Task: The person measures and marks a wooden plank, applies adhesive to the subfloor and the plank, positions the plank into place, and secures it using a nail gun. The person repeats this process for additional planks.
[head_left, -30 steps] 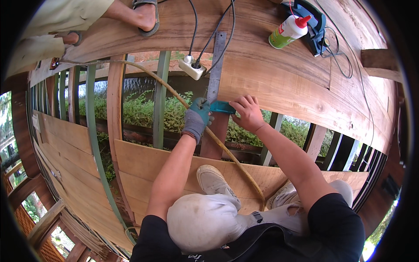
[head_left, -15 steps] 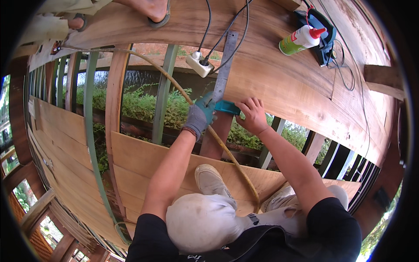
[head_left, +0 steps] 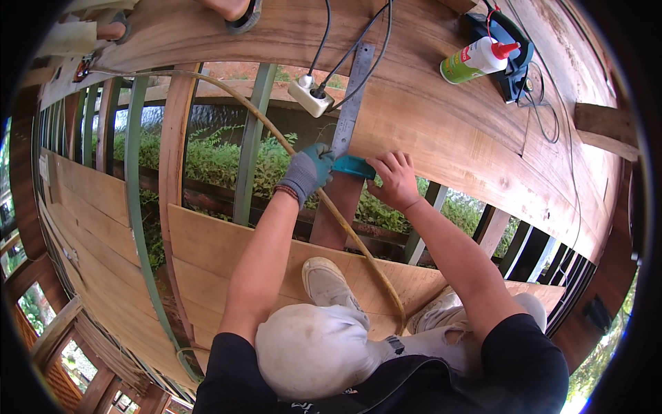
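A carpenter's square with a teal stock (head_left: 355,166) and a long steel blade lies at the cut edge of a wooden floorboard (head_left: 427,131). The blade points away from me over the board. My left hand (head_left: 307,174), in a grey and teal glove, is closed around the stock's left end, by the foot of the blade. At the stock's right end, my bare right hand (head_left: 394,181) grips with bent fingers, the thumb below. Under the stock runs a reddish-brown joist (head_left: 336,210).
A white power strip (head_left: 311,95) with black cords sits left of the blade. A glue bottle (head_left: 476,61) lies against a dark blue power tool (head_left: 514,76). A yellowish hose (head_left: 345,224) crosses the open joists. Another person's foot (head_left: 245,15) stands at the top. Greenery shows through the gaps.
The whole view has shifted slightly, so everything sits a little further left and up. Both hands keep their hold on the square, which stays at the board's edge.
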{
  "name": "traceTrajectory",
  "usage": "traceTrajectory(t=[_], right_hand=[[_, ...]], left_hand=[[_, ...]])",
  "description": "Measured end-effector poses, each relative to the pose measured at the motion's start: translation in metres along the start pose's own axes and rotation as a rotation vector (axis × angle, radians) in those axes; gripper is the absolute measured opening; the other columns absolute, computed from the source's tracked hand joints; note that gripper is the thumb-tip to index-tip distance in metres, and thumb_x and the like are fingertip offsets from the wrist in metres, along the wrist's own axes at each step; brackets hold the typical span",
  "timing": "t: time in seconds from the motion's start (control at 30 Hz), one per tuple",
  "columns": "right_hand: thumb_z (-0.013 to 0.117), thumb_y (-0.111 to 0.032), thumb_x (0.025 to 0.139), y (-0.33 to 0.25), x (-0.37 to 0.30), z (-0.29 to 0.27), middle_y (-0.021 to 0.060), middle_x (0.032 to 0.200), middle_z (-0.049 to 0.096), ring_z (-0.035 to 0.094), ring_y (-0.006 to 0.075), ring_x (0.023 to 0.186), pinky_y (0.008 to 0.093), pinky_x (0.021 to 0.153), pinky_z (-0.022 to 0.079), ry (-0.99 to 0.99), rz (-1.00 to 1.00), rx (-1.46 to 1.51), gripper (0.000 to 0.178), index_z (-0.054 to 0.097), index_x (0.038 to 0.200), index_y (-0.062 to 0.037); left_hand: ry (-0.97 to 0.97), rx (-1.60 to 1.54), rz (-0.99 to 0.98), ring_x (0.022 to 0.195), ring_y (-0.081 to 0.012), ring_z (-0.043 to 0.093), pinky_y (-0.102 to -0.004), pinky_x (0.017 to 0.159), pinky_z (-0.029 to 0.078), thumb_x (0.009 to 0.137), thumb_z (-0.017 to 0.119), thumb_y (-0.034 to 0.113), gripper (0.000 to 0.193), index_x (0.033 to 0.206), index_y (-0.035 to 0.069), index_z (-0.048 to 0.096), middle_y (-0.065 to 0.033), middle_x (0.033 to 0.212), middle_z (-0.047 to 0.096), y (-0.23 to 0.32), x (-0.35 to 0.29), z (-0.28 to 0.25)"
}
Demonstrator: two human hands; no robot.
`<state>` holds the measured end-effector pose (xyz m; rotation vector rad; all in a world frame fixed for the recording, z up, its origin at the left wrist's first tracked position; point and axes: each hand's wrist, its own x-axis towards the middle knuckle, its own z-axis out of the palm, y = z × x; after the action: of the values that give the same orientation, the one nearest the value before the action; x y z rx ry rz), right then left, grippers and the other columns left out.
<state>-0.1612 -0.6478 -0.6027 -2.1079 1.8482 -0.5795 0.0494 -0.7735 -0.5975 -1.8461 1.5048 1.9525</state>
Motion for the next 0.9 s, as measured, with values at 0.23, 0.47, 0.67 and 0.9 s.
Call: traceTrajectory(t=[0.23, 0.47, 0.67, 0.9], right_hand=[[0.077, -0.023, 0.068, -0.002, 0.002, -0.001, 0.0036, 0.11, 0.059, 0.053, 0.027, 0.108, 0.0447, 0.094, 0.042, -0.007, 0.005, -0.001, 0.052, 0.065, 0.117, -0.0144], [0.078, -0.022, 0.069, -0.001, 0.001, -0.002, 0.0028, 0.111, 0.06, 0.053, 0.0268, 0.108, 0.0446, 0.094, 0.041, -0.013, 0.005, 0.011, 0.05, 0.065, 0.117, -0.0151], [0.077, -0.022, 0.069, -0.002, 0.002, -0.005, 0.0045, 0.11, 0.06, 0.054, 0.0282, 0.108, 0.0448, 0.096, 0.042, -0.023, 0.018, 0.012, 0.049, 0.064, 0.115, -0.0133], [0.08, -0.023, 0.066, -0.003, -0.001, 0.0, 0.0025, 0.112, 0.059, 0.053, 0.0268, 0.109, 0.0446, 0.094, 0.041, -0.022, 0.022, 0.014, 0.054, 0.064, 0.117, -0.0158]], left_hand=[[-0.033, -0.032, -0.063, 0.069, -0.0131, 0.067, -0.0291, 0.056, 0.054, 0.098, 0.059, 0.013, 0.022, 0.118, 0.005, 0.064, -0.0048, 0.091, 0.068, 0.002, 0.004, -0.004], [-0.035, -0.009, -0.039, 0.069, -0.0116, 0.068, -0.0276, 0.058, 0.056, 0.101, 0.059, 0.017, 0.023, 0.119, 0.002, 0.061, -0.0039, 0.091, 0.067, 0.006, 0.001, -0.003], [-0.015, -0.01, -0.028, 0.069, -0.0121, 0.068, -0.0277, 0.056, 0.055, 0.1, 0.059, 0.014, 0.021, 0.117, 0.003, 0.062, -0.0041, 0.09, 0.067, 0.007, -0.001, -0.001], [0.003, -0.039, -0.029, 0.067, -0.0124, 0.067, -0.0282, 0.055, 0.054, 0.098, 0.059, 0.012, 0.018, 0.114, 0.005, 0.066, -0.004, 0.087, 0.069, -0.001, 0.001, -0.001]])
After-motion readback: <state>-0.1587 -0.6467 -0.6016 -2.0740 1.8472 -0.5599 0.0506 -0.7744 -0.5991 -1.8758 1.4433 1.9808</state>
